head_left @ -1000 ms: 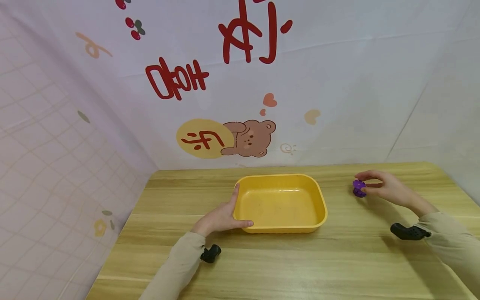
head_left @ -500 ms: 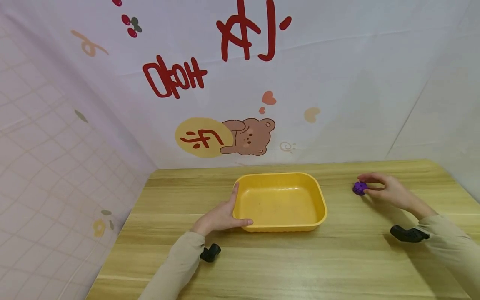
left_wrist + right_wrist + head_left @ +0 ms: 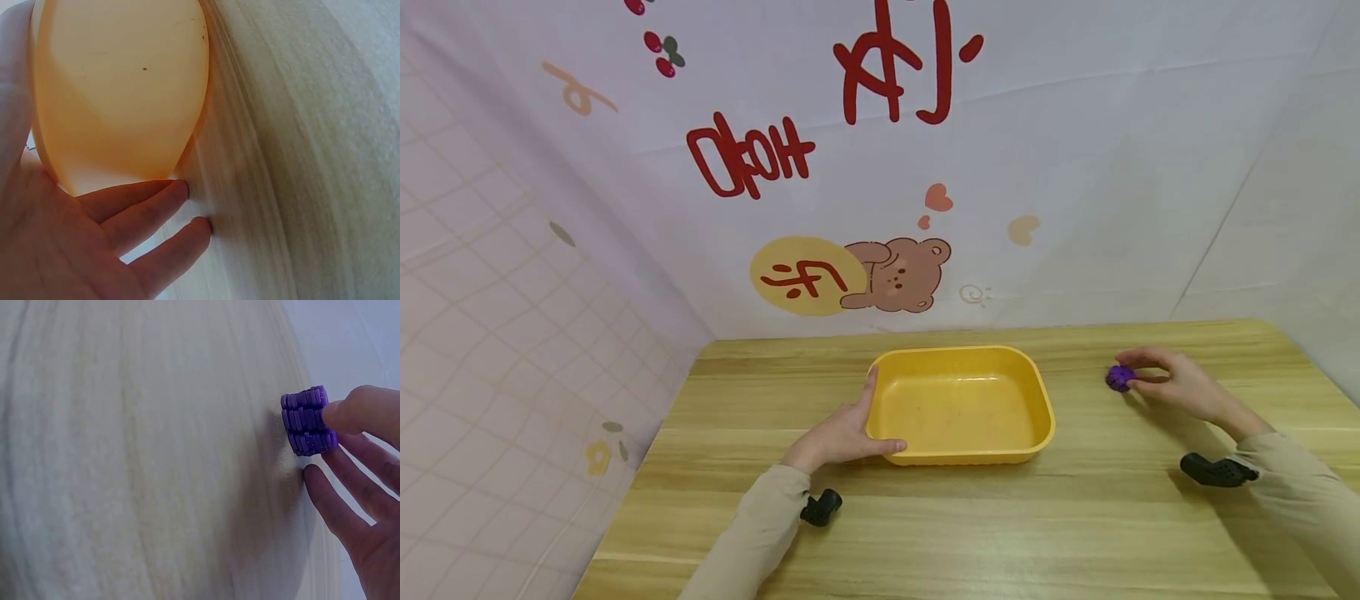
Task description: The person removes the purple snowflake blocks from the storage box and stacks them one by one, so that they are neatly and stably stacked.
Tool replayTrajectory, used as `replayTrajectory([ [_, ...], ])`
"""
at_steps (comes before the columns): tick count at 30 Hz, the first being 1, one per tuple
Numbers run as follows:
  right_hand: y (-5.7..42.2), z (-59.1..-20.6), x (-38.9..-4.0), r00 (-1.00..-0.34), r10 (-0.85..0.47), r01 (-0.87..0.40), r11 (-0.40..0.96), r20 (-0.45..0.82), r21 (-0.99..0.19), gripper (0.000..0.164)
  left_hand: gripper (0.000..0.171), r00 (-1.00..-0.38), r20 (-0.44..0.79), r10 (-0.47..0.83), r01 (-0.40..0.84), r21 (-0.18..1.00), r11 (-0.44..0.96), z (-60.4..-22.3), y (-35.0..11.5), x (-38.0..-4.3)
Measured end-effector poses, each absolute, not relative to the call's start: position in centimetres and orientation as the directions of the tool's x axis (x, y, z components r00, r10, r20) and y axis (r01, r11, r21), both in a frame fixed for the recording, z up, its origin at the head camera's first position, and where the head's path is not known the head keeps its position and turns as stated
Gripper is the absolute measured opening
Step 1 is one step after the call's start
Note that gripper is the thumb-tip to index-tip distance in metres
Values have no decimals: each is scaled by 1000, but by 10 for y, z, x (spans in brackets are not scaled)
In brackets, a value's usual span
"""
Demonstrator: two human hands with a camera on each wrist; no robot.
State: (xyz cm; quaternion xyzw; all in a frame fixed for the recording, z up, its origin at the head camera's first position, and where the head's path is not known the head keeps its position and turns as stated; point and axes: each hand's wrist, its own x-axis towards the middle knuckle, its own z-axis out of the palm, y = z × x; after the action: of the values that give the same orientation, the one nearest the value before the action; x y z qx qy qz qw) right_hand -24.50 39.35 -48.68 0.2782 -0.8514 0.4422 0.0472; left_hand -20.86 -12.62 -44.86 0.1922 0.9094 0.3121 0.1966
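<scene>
A yellow plastic basin (image 3: 962, 417) rests on the wooden table. My left hand (image 3: 844, 429) holds its left end, thumb over the near rim and other fingers against the outer wall. In the left wrist view, the basin's wall (image 3: 125, 81) fills the space beyond the hand (image 3: 81, 244). Over at the right, my right hand (image 3: 1176, 385) pinches a small stack of purple flower-shaped pieces (image 3: 1121, 378). The right wrist view shows three notched layers in the purple stack (image 3: 306, 422), with the thumb of the right hand (image 3: 369, 469) against it.
A white cloth wall (image 3: 1075, 167) with printed red characters and a bear rises behind the table (image 3: 970, 533). Another patterned cloth (image 3: 490, 292) borders the left side. Black wrist devices (image 3: 1217, 469) sit on both forearms.
The top purple piece has come down onto the others, so the stack looks more compact. My right hand shifted slightly right. The left hand and basin stay in place.
</scene>
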Motion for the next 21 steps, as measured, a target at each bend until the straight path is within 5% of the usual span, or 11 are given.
replayTrajectory([
  [11, 401, -486, -240, -841, -411, -530, 494, 351, -689, 33, 124, -846, -246, 473, 220, 646, 731, -447, -124, -211],
  [21, 403, -484, -217, -884, -384, -467, 707, 267, -531, 40, 114, -843, -187, 505, 322, 576, 751, -450, -134, -203],
])
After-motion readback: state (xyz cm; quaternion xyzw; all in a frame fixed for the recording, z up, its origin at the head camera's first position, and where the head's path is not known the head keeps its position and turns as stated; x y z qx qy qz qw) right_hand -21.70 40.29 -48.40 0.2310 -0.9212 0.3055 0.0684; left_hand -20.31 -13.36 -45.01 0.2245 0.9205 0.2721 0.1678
